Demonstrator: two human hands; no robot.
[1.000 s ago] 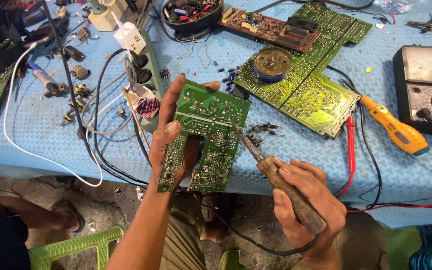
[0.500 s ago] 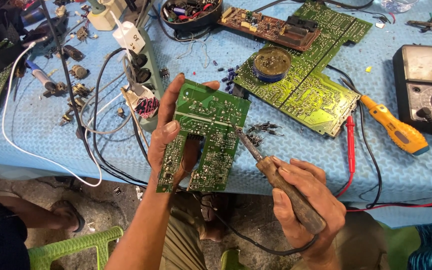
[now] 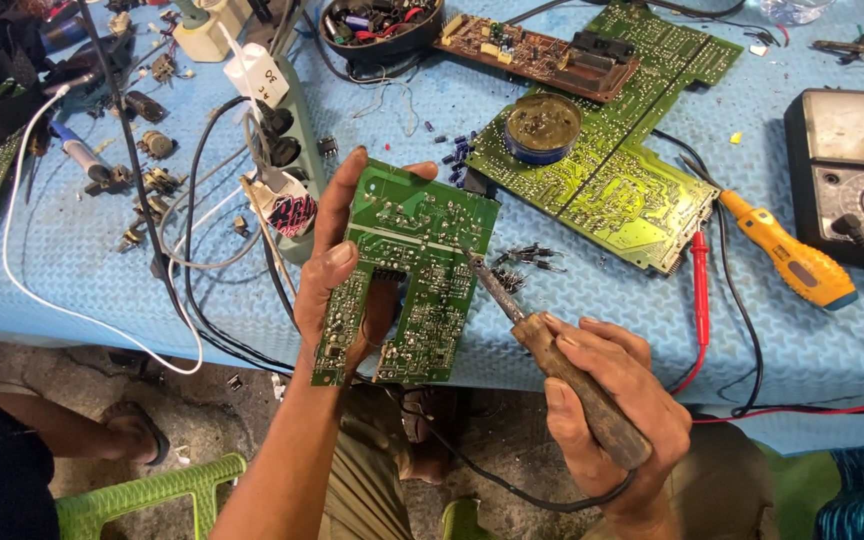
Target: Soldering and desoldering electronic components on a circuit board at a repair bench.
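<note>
Nothing much has moved since before. My left hand [image 3: 347, 275] still grips the green notched circuit board [image 3: 407, 265] above the blue table edge [image 3: 72, 290]. My right hand [image 3: 607, 400] clutches the wooden-handled soldering iron [image 3: 552, 350], tip touching the board. I think I am soldering; next needs a steady tip.

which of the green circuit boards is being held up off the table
The small notched green board, held in the left hand with the soldering iron at it; the larger green boards lie flat on the blue table.
</note>
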